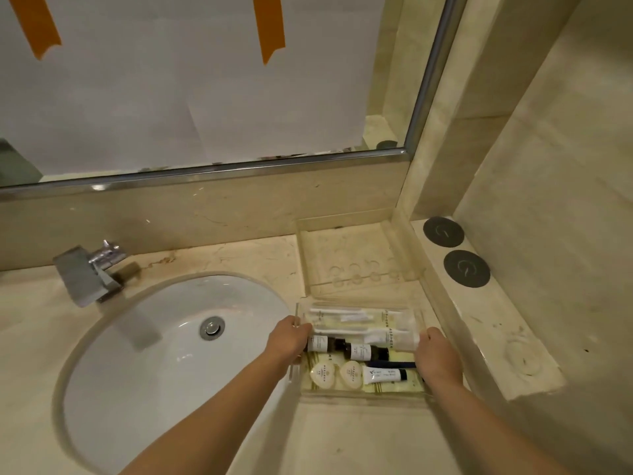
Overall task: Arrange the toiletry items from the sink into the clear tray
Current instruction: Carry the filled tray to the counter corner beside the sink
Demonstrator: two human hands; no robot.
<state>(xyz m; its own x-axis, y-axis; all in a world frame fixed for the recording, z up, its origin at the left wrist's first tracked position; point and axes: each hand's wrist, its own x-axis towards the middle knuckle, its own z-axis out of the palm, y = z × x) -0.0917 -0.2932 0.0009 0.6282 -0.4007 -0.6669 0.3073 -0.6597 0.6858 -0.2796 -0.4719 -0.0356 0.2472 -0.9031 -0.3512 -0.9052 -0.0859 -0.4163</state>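
My left hand (286, 341) and right hand (436, 354) grip, it seems, opposite ends of the clear tray (363, 394), toiletries between them.

The clear tray (363, 395) under my fingers looks like smooth, glossy transparent plastic. Just behind the tray, a second clear holder (342, 255) has the same glassy finish. Left of the tray, the sink (137, 371) is glossy white ceramic, its drain (212, 328) shiny metal, and the faucet (92, 272) polished chrome. The counter (342, 437) the tray sits on is cream marble-look stone, smooth with a dull sheen and some stains. Inside the tray, the two round soaps (337, 373) wear matt white paper-like wrappers; the small tube (382, 375) looks like glossy plastic.
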